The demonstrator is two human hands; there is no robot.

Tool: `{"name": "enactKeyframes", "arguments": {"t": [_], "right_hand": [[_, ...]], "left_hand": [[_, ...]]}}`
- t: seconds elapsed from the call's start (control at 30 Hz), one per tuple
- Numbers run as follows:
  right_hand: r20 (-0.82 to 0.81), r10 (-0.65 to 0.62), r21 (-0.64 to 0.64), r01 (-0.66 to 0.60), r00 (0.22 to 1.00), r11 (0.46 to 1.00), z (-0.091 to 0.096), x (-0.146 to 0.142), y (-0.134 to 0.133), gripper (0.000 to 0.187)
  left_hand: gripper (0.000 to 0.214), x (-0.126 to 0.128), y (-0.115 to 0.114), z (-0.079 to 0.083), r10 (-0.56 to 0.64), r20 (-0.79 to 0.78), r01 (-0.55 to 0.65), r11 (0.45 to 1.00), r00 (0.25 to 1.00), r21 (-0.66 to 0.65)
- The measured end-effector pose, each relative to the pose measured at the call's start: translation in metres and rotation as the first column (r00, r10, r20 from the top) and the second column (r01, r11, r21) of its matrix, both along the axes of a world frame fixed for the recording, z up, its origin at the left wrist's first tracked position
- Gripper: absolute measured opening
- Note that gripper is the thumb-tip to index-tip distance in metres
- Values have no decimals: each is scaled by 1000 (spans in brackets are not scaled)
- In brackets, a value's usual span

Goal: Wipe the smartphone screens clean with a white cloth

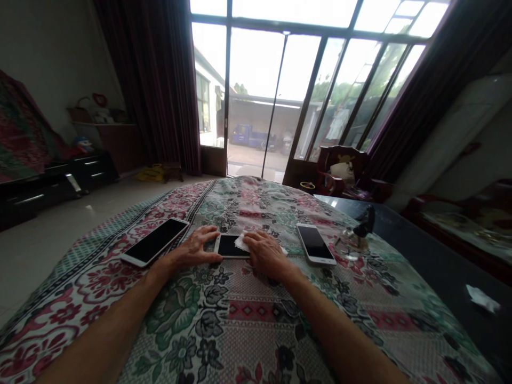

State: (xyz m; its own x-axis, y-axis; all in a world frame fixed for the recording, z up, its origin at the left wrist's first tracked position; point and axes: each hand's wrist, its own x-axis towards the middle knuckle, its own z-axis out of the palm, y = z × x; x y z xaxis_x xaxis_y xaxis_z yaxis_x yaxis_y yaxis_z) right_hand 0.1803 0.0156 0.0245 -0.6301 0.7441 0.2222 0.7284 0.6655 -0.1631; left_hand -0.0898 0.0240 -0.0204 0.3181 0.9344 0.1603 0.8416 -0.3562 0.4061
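A smartphone (229, 246) with a dark screen lies sideways on the patterned cloth. Around its left end, my left hand (195, 247) has thumb and fingers at the two long edges, holding it. My right hand (265, 254) is closed on a crumpled white tissue (241, 242) and presses it against the screen, hiding the phone's right end. To the left of my left hand rests a larger white-framed smartphone (157, 242), set at a slant. Another white smartphone (316, 244) lies face up to the right of my right hand.
A floral cloth (248, 312) covers the table. Right of the phones stands a clear glass object with a dark top (356, 234). A dark table (424, 266) adjoins on the right, bearing another crumpled tissue (482, 298). Beyond are a wooden chair (342, 165) and glass doors.
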Motion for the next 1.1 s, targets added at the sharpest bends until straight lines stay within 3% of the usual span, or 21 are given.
{"name": "enactKeyframes", "arguments": {"t": [0.3,0.7,1.1], "right_hand": [[-63,71,-30,-73,996,997,-11,-18,5,38],[-89,231,-38,-235,969,971,-12,-37,1,41],[-94,357,-55,-363,929,930,-8,-29,-8,44]], "left_hand": [[79,3,-4,15,5,72,3,995,997,-103],[83,-5,-6,27,-101,58,110,976,993,-188],[82,-21,6,6,-155,75,165,975,985,-152]]}}
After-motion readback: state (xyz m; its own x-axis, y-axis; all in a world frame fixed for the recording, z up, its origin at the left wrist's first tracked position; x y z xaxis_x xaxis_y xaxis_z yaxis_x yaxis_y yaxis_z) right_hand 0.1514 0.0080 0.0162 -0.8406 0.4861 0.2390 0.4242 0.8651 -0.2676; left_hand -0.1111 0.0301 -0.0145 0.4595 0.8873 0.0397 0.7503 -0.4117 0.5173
